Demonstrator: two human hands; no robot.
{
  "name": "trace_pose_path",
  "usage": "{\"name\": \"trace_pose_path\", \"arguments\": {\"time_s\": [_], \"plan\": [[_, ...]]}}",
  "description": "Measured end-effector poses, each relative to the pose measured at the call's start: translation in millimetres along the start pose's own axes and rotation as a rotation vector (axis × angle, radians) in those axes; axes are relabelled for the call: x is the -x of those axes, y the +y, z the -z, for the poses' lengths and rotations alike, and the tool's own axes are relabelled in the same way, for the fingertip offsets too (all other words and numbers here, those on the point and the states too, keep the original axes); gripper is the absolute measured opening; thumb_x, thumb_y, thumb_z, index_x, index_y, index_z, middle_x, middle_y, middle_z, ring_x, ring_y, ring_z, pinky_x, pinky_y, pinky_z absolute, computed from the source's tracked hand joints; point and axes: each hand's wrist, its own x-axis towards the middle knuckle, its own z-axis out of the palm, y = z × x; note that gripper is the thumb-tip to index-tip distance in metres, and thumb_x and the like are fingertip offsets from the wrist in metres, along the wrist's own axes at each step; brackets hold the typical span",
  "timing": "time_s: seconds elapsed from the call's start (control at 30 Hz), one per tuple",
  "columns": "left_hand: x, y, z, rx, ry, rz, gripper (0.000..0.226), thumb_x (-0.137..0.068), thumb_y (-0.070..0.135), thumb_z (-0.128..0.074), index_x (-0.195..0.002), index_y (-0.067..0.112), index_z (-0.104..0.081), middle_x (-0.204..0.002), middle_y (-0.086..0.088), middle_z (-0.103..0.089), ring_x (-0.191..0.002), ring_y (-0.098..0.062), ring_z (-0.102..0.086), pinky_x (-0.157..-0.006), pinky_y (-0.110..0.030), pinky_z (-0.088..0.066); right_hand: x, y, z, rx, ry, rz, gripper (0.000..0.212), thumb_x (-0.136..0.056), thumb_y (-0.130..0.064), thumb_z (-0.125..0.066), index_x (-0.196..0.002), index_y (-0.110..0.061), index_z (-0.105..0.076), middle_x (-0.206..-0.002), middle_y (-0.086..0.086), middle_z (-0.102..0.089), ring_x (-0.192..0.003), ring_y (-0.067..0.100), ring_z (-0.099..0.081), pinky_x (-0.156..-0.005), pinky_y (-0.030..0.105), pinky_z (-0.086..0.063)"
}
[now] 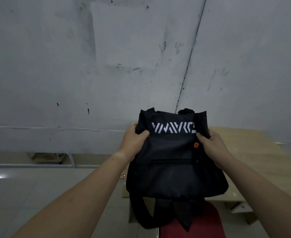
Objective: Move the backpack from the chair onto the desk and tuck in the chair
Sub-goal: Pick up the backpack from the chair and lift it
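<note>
Holding a black backpack (174, 157) up in the air with both bare hands, a person stands facing a scuffed grey wall (107, 57). The left hand (134, 143) pinches the fabric at the bag's upper left edge, and the right hand (211, 145) does the same at the upper right, so each grip is clenched on the backpack. White block lettering runs across the bag's front, with a small orange tag near the right hand. The shoulder straps (141, 213) dangle loose beneath it.

Below the bag, a dark red chair (211, 220) shows at the bottom edge of the view; the straps hang in front of it, and whether they touch it cannot be told. Behind and to the right of the bag lies a pale wooden bench (254, 152), pushed against the wall. The bag appears lifted clear of the chair seat and hovers over the near left part of the bench top, not yet set down.

This looks like the carrying step, roughly midway through the task. The next move probably calls for lowering the bag forward onto the bench top, getting the trailing straps past the chair, then letting go with both hands. The chair is not yet tucked in.
</note>
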Motion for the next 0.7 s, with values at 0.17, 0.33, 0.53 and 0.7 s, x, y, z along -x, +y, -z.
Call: {"name": "trace_pose_path", "arguments": {"time_s": [0.17,0.33,0.53,0.7], "plan": [[-63.4,-8.5,-21.2,-0.254,0.056,-0.15,0.016,-0.077,0.016,-0.064,-0.092,0.009,-0.063,-0.091,-0.013,-0.071,-0.082,-0.025,-0.068,-0.071,-0.036,-0.055,-58.5,18.0,-8.6,-0.011,-0.027,-0.003,0.03,-0.092,-0.025,-0.055,-0.076,-0.047,-0.068,-0.074,-0.018,-0.073,-0.073,0.005,-0.069,-0.063,0.03,-0.051],[-123.4,-17.9,-35.2,-0.328,0.088,-0.214,0.017,-0.077,0.013,-0.063,-0.089,0.002,-0.061,-0.088,-0.019,-0.069,-0.076,-0.025,-0.063,-0.072,-0.044,-0.054,-114.9,39.5,-23.0,-0.004,-0.055,-0.014,0.032,-0.092,-0.024,-0.056,-0.076,-0.049,-0.069,-0.077,-0.017,-0.074,-0.075,0.005,-0.07,-0.07,0.034,-0.055],[-193.9,-31.4,-48.3,-0.304,0.059,-0.213,0.009,-0.077,0.012,-0.063,-0.085,0.009,-0.061,-0.082,-0.009,-0.07,-0.069,-0.014,-0.06,-0.064,-0.025,-0.052,-179.5,54.4,-43.7,0.061,-0.03,0.013,0.026,-0.091,-0.025,-0.054,-0.082,-0.044,-0.069,-0.08,-0.02,-0.073,-0.078,0.0,-0.067,-0.072,0.032,-0.054],[-259.9,-40.0,-51.1,-0.263,0.008,-0.259,0.024,-0.075,0.009,-0.062,-0.077,0.033,-0.059,-0.074,0.018,-0.065,-0.064,0.011,-0.059,-0.059,-0.001,-0.043,-241.8,65.5,-70.2,0.108,0.031,0.062,0.022,-0.092,-0.016,-0.054,-0.074,-0.023,-0.064,-0.069,-0.013,-0.068,-0.063,-0.007,-0.062,-0.056,0.015,-0.048]]}}
